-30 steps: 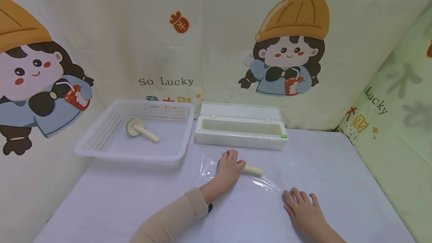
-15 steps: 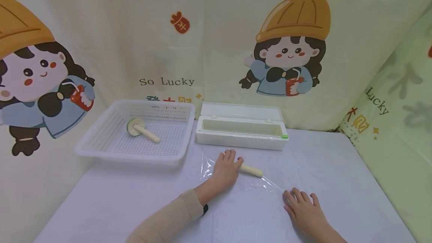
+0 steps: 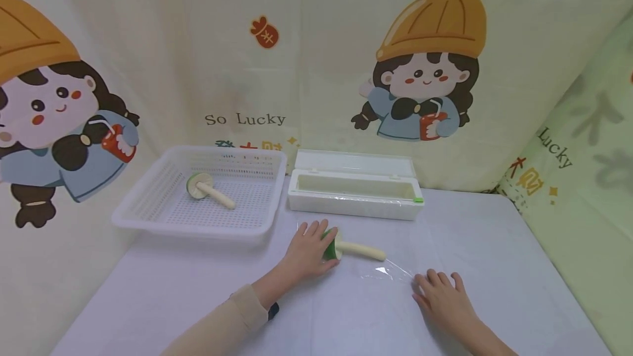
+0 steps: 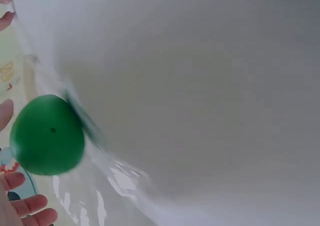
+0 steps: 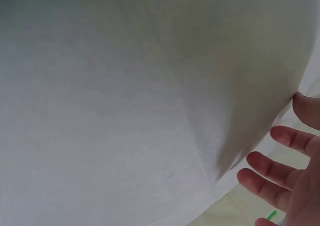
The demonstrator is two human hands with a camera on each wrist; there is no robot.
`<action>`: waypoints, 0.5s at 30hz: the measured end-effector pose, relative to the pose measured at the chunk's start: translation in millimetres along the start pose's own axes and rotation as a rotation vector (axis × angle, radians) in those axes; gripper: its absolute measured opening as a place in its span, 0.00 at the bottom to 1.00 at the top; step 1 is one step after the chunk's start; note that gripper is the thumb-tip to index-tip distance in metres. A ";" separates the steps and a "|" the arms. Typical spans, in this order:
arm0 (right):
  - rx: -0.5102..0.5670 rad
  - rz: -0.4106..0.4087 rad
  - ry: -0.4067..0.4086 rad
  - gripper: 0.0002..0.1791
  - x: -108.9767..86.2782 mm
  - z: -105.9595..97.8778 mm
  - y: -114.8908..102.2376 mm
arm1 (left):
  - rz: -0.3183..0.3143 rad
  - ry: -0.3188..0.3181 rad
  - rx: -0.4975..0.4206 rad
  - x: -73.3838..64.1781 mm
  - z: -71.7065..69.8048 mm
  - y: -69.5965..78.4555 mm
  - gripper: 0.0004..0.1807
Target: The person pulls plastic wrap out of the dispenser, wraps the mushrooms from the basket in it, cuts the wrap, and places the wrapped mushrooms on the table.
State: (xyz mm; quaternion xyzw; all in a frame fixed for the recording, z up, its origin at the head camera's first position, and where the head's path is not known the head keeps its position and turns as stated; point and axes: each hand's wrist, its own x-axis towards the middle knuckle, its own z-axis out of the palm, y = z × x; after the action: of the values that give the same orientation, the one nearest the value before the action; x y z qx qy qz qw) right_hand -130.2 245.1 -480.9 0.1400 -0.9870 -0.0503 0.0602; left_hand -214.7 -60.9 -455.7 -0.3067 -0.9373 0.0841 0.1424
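A mushroom (image 3: 360,248) with a green cap and a long cream stem lies on its side on a sheet of clear plastic film (image 3: 386,272). My left hand (image 3: 307,250) is at the cap's left side, fingers spread, overlapping part of the cap. In the left wrist view the green cap (image 4: 49,136) shows between the thumb and the other fingers, with shiny film below it. My right hand (image 3: 447,301) rests its fingertips on the table at the film's right corner. Its fingers (image 5: 280,171) look fairly straight and spread in the right wrist view.
Behind the film stands a long white box (image 3: 353,207), lid raised, with a green tab at its front right corner. A white perforated basket (image 3: 247,229) at the left contains a second mushroom (image 3: 210,191). A printed cloth (image 3: 321,70) hangs behind the white-covered table (image 3: 163,284).
My left hand has moved left from over the mushroom, so its green cap now shows more and the stem is fully uncovered. The right hand has stayed nearly still at the film's corner.
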 end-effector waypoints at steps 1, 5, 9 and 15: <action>0.001 -0.009 0.023 0.17 1.4 0.2 0.5 | 0.011 0.001 0.015 -4.3 1.7 -3.6 0.36; 0.011 -0.044 0.105 0.15 6.4 0.9 2.5 | 0.077 -0.030 0.077 -21.3 10.3 -16.7 0.35; 0.022 -0.071 0.126 0.11 11.0 0.9 3.5 | 0.146 -0.025 0.152 -32.7 19.2 -25.6 0.27; -0.022 -0.099 0.066 0.11 16.5 -0.6 4.3 | 0.276 0.046 0.205 -36.8 26.6 -30.6 0.06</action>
State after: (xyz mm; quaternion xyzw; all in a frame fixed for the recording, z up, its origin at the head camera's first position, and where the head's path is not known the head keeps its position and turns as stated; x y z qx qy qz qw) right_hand -147.1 244.5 -478.1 0.1896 -0.9758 -0.0595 0.0916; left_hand -211.7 -109.2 -481.3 -0.4184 -0.8692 0.1912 0.1813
